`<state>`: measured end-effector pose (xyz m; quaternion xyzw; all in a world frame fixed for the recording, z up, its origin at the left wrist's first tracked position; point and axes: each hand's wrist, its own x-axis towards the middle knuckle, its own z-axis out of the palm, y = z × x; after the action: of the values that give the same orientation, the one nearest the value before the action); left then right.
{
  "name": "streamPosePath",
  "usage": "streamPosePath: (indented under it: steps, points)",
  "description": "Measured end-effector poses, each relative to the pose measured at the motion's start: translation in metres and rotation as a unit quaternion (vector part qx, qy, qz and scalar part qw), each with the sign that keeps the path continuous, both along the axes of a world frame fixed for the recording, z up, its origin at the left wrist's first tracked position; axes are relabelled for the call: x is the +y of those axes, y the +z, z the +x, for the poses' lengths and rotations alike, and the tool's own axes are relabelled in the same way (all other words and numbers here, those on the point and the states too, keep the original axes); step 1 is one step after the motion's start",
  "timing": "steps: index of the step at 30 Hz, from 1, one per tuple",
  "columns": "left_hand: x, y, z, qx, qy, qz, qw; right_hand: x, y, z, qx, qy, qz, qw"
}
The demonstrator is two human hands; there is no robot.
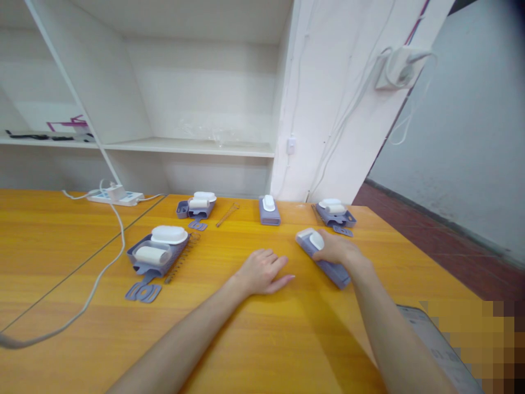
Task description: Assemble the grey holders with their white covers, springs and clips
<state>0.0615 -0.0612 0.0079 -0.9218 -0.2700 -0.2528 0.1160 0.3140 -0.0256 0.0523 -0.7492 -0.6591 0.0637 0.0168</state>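
My right hand [338, 249] is closed on a long purple-grey plastic case [328, 268] with a white top piece, at the right of the table. The case lies at a slant on the wood. My left hand [264, 272] rests palm down on the table with its fingers apart, holding nothing. To its left sits a purple-grey tray-like case [158, 251] with a white lid and a white roll in it. A metal spring [183, 257] lies beside that case, and a flat purple-grey slotted piece [143, 291] lies in front.
Similar cases stand at the back left [200, 205], back middle [269, 210] and back right [334, 212]. Another spring [227, 214] lies near the back. A power strip [117, 197] with a white cable [110, 262] is at left. A grey flat object [435, 345] lies at lower right.
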Motion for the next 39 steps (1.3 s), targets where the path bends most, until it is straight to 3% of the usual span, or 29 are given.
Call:
streamPosePath:
  steps: [7,13,20,25,31,39]
  points:
    - [-0.001,0.001,0.002,0.018,0.026,-0.01,0.999,0.017,-0.014,0.072,0.007,-0.074,0.004,0.997]
    - [0.0,0.0,0.001,0.012,0.042,-0.007,0.999,0.013,-0.02,0.104,0.012,-0.125,0.029,0.992]
    - [0.001,-0.003,0.001,-0.012,0.051,0.015,0.998,0.001,-0.009,0.091,-0.004,-0.241,0.069,0.968]
    - [0.001,-0.003,0.003,-0.011,0.055,0.015,0.998,0.008,0.009,0.072,0.016,-0.278,0.163,0.946]
    - [-0.001,-0.001,0.004,-0.005,0.048,0.016,0.999,0.051,0.013,0.057,0.012,-0.245,0.214,0.945]
    - [-0.002,-0.002,0.004,-0.003,0.052,0.008,0.999,0.093,-0.003,0.061,-0.035,-0.143,0.17,0.974]
